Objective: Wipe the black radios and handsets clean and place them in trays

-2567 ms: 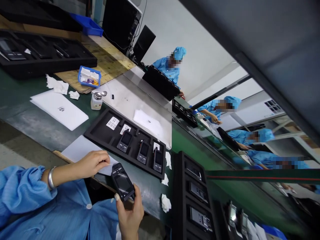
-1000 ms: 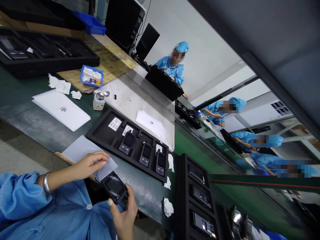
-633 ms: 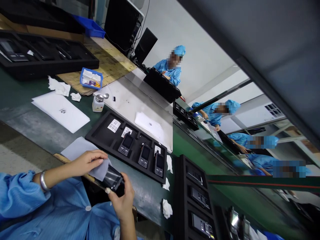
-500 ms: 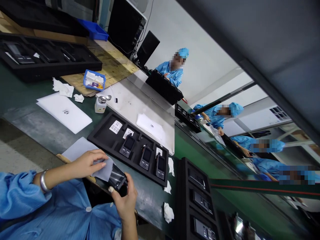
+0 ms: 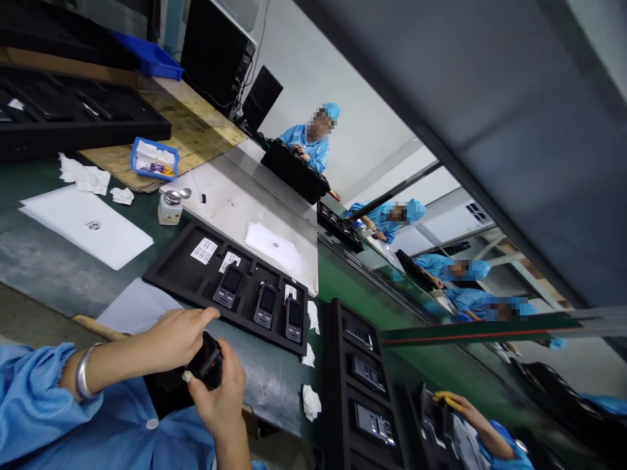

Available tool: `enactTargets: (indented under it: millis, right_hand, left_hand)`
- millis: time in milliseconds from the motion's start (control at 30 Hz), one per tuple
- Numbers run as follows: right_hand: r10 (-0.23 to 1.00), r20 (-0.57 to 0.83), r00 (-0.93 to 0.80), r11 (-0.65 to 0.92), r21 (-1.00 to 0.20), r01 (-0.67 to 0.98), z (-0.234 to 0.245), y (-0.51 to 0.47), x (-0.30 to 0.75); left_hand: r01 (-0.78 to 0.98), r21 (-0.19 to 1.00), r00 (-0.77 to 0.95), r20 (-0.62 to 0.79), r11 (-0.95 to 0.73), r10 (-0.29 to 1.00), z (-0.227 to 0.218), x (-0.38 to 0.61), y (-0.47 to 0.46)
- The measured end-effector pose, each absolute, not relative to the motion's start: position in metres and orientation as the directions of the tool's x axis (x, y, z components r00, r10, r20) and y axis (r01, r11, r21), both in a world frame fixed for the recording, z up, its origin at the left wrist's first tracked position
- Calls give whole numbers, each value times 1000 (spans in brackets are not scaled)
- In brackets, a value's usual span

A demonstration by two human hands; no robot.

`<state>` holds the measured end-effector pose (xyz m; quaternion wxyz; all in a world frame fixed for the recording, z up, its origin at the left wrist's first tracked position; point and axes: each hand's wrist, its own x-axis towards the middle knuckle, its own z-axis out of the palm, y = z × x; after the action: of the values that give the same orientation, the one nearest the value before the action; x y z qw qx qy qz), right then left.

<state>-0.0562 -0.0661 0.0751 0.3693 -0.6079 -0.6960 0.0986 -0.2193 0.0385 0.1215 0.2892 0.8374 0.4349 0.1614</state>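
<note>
Handset, black and mostly covered, sits in both hands just above the near edge of the desk, over the person's lap. The left hand lies over its top with fingers curled down, and the right hand cups it from beneath. Each grip is closed on the handset. Only one dark end shows. It points up and away toward the black tray, so the long axis seems to run from the person's body out toward the tray, though the rest is hidden. As for progress, three like devices already stand in tray slots. The slots left of them hold only white labels, so I judge the tray partly filled. A white sheet lies just beside the left hand.
</note>
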Motion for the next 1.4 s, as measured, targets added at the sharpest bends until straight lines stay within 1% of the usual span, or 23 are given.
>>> enactTargets:
  millis: [100,167,233,267,333,400,467,567,667,733,767,833,900,967,1067,1133,1233,1333,1400]
  right_hand:
    - [923,383,45,222,-623,750,78,-61,-57]
    - [930,356,92,187,-673,716,83,-58,-56]
    - [937,319,141,144,-723,676,89,-56,-51]
    - [941,298,160,125,-746,654,93,-56,-48]
    - [951,258,172,104,-787,608,103,-53,-43]
    - [960,236,152,109,-812,574,114,-50,-40]
    - [965,237,109,136,-813,566,126,-45,-40]
    - [963,268,40,198,-795,573,143,-36,-45]
    - [949,315,-29,283,-803,524,156,-30,-50]
    - [941,337,-25,310,-831,462,158,-27,-51]
    - [943,331,8,296,-852,432,157,-26,-51]
    - [961,263,90,214,-905,367,154,-23,-50]
    - [980,152,129,106,-946,308,150,-22,-51]
    - [993,61,100,30,-960,279,150,-22,-54]
    - [999,19,47,5,-961,275,155,-24,-60]
    - [999,33,39,21,-963,269,158,-26,-64]
    - [994,103,43,86,-954,288,159,-31,-67]
    - [982,190,19,172,-923,344,156,-38,-67]
    - [969,243,-34,237,-888,393,154,-42,-67]
  left_hand:
    - [508,757,612,17,-410,791,135,-213,37]
    - [428,811,649,31,-398,760,141,-217,38]
    - [376,800,678,106,-467,728,141,-230,41]
    - [365,767,691,156,-527,705,139,-237,42]
    - [365,665,728,232,-652,645,129,-251,46]
    - [380,576,761,251,-724,598,115,-258,50]
    - [402,532,764,254,-745,593,102,-256,53]
    - [380,554,741,297,-741,602,92,-244,54]
    - [253,642,712,383,-724,588,97,-234,52]
    - [190,696,667,426,-693,611,104,-231,51]
    - [176,714,639,441,-678,631,108,-231,50]
    - [163,736,578,468,-657,668,114,-231,49]
    - [152,752,527,487,-641,697,116,-233,48]
    - [148,763,496,494,-630,714,116,-234,47]
    - [137,738,501,524,-661,689,114,-237,46]
    - [124,719,512,544,-684,665,113,-238,44]
    - [115,722,519,542,-682,661,110,-241,42]
    - [109,728,522,538,-677,662,105,-242,40]
    - [93,728,516,548,-679,658,102,-243,40]
